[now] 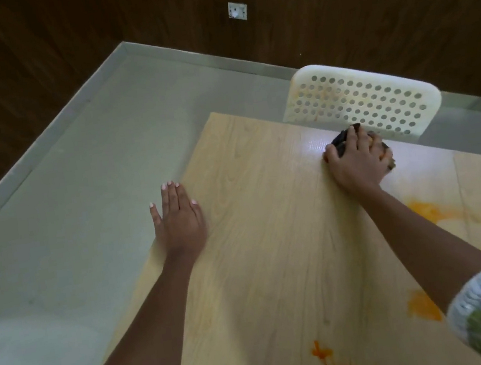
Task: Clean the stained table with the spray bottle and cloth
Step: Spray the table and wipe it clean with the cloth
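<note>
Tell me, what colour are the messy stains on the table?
Orange stains on the light wooden table, seen in the head view.

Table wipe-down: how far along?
Partly done. The table's far left area looks stain-free. The right hand grips the cloth at the far edge by a wet sheen; the left hand rests flat. Orange stains remain right and near. No spray bottle in view.
</note>
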